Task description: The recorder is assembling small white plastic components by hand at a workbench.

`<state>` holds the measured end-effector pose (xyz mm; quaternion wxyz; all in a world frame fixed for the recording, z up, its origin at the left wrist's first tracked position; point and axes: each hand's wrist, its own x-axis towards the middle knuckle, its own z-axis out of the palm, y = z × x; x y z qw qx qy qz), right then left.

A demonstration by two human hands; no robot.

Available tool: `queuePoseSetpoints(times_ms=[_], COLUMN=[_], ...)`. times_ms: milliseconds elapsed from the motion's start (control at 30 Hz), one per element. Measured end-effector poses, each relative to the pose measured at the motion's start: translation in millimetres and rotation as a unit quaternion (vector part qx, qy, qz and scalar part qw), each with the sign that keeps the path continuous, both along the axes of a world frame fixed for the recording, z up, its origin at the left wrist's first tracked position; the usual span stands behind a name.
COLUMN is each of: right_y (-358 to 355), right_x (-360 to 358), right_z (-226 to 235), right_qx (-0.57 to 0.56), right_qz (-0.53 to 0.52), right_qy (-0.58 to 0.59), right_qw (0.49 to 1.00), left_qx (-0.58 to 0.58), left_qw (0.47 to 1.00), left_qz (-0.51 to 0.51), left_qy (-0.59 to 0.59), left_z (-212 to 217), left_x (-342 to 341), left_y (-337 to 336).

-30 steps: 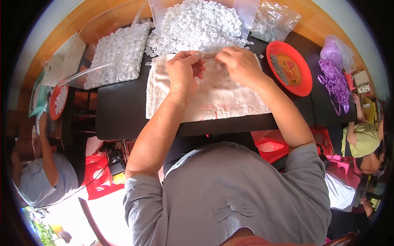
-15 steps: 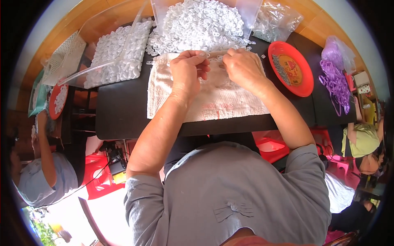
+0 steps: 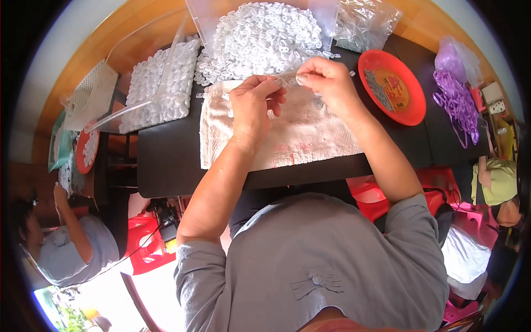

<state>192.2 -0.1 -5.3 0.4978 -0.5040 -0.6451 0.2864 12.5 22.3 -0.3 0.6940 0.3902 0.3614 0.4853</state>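
Over the cream towel (image 3: 310,144), my left hand (image 3: 256,105) pinches a small white oval plastic piece (image 3: 284,82) between thumb and forefinger, its other fingers curled. Close beside it, my right hand (image 3: 330,86) is closed in a pinch at the piece's other side. Whatever sits between the right fingertips is too small to make out. A heap of similar white pieces with holes (image 3: 268,33) spills from a clear bin just beyond the towel. To the right stands a red plate (image 3: 410,105) with small grey bits (image 3: 380,91) on its left side.
At left, a clear plastic box (image 3: 120,113) holds many glossy white pieces. A clear bag (image 3: 368,25) with greyish contents lies at the back right, and purple ribbon (image 3: 459,105) hangs farther right. Another person (image 3: 83,243) sits at left, beside a white perforated basket (image 3: 91,94).
My right hand has come up off the towel and its fingertips now meet near my left hand's. My left hand keeps its pinch. The whole view has shifted slightly.
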Motion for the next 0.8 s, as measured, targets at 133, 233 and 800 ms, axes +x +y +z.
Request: queuePoseSetpoints(times_ms=[133, 233, 800], right_y=[-8, -8, -11], right_x=[-2, -2, -2], right_z=[22, 22, 24], right_qx=[-0.116, -0.130, -0.129], right_qz=[0.005, 0.008, 0.026], right_qy=[0.148, 0.159, 0.125], right_qw=[0.982, 0.979, 0.983], left_qx=[0.022, 0.039, 0.064], left_qw=[1.000, 0.999, 0.996], left_qz=[-0.005, -0.015, -0.016], left_qy=[0.012, 0.028, 0.052], left_z=[1, 3, 4], left_x=[3, 6, 7], left_y=[-5, -8, -11])
